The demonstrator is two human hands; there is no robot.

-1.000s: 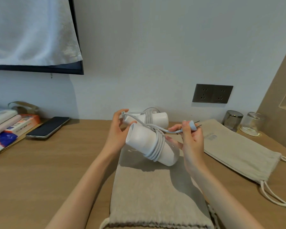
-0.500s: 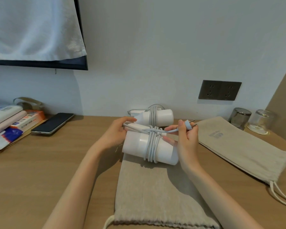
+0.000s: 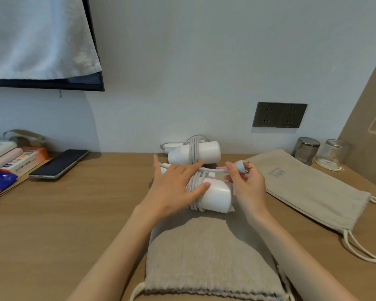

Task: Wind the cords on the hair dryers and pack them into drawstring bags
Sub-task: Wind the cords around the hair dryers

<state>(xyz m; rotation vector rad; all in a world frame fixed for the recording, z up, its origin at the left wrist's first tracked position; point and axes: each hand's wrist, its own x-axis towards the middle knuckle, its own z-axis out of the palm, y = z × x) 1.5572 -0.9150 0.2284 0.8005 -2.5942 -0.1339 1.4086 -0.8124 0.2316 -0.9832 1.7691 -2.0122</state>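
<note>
Beige cloth takes up much of the wooden desk: one bag lies straight before us with its gathered mouth and drawstring toward us, and a second bag lies flat to the right, its strings trailing off near the desk edge. Whether either holds anything we cannot tell. Behind the second bag two glasses stand near the wall, below a dark socket. To the left lie a phone and a stack of boxes, well apart from our work, and a towel hangs over a screen on the wall above them. At the far end of the near bag is a white dryer, lying on its side with its cord coiled round the middle; we cannot tell whether it rests on cloth or on wood. Our left hand lies flat over it, fingers straight and spread across the coils, hiding the dryer's left half. Our right hand, just beside the dryer's right end, pinches the plug between thumb and fingertips, prongs pointing right, with a short run of cord leading back to the coils. A second dryer, cord wound round it too, lies just behind by the wall.
</note>
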